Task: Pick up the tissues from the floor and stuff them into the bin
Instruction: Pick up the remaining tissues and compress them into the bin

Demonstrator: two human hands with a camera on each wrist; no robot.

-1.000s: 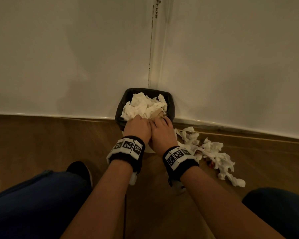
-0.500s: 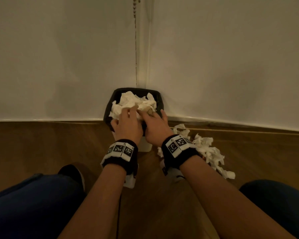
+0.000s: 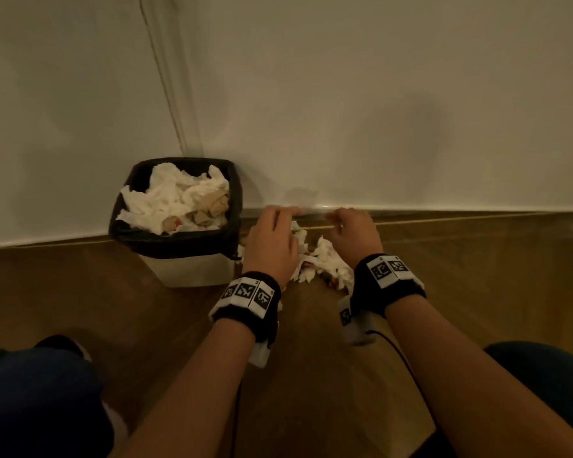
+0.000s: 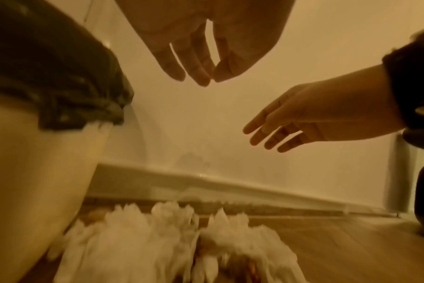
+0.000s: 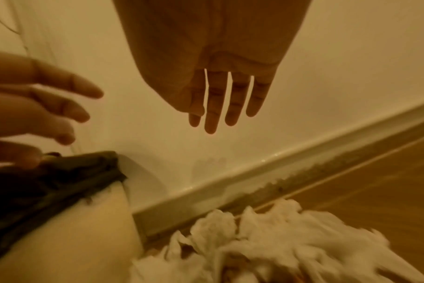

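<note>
Crouched on a wooden floor (image 3: 153,312) in front of a white wall (image 3: 344,94), with both arms stretched forward. Left hand (image 3: 272,241) above the loose pile of tissues (image 3: 325,262) on the floor, just right of the bin (image 3: 192,269). Fingers (image 4: 196,63) of that hand relaxed and pointing down, lightly bunched, thumb tip close to the fingertips, holding nothing. Right hand (image 3: 354,231) over the right part of the same pile, beside the left hand and apart from it. Fingers (image 5: 213,107) there straight and slightly spread, hanging down, empty too. From both wrist views, a clear gap between the hands and the paper below.

Tissues on the floor crumpled and white, with some brownish or reddish bits mixed in, lying close to the skirting board (image 3: 444,208) and reaching up to the foot of the bin. More crumpled tissues in the bin (image 3: 179,200), heaped up to its rim, a few of them stained tan. Bin pale-sided, lined with a black bag (image 3: 179,241) folded over the rim, standing against the wall.

Black bands with square printed markers on both wrists, left band (image 3: 245,299) and right band (image 3: 389,276). A thin black cable (image 3: 401,355) running back from the right wrist. Dark blue trouser legs (image 3: 37,398) at the bottom corners of the head view.
</note>
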